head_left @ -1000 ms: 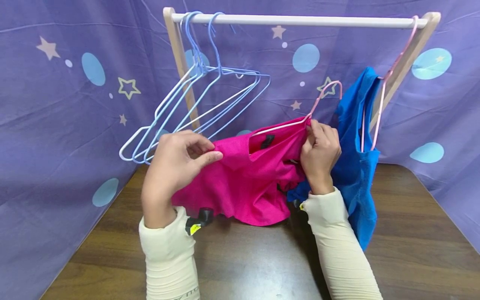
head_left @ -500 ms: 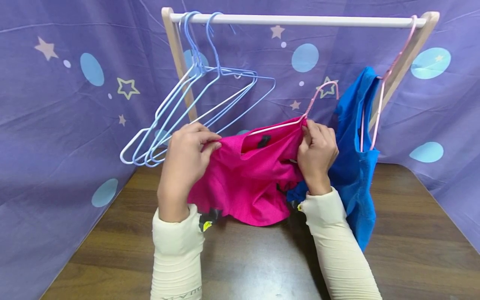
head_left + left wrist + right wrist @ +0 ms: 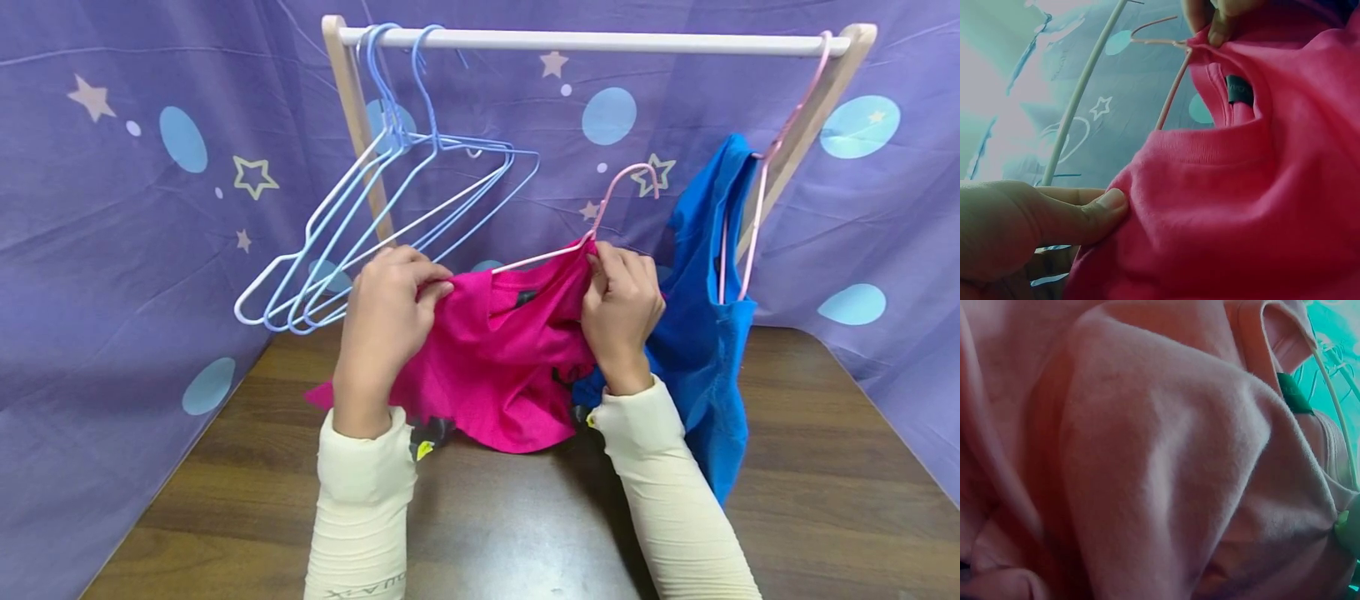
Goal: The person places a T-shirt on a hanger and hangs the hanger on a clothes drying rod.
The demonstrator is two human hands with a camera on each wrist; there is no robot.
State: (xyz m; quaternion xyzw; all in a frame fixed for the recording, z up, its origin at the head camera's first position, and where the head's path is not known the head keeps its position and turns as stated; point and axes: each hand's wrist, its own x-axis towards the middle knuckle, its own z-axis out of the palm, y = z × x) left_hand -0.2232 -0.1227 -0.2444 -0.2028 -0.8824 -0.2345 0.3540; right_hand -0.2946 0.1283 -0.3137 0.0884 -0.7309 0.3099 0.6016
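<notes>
Head view: a magenta shirt [image 3: 502,358], with a pink hanger [image 3: 598,215] reaching into its neck opening, hangs between left hand [image 3: 392,315] and right hand [image 3: 622,310], both pinching its cloth; behind, a rack [image 3: 585,41] bears blue and white hangers [image 3: 392,121] and a blue garment [image 3: 705,333].

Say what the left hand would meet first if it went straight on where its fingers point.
Probably the neckline of the pink shirt that the left hand pinches, though depth is unclear.

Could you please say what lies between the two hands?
The head view shows parts of a bright pink fabric shirt and its thin pink wire hanger there.
</notes>
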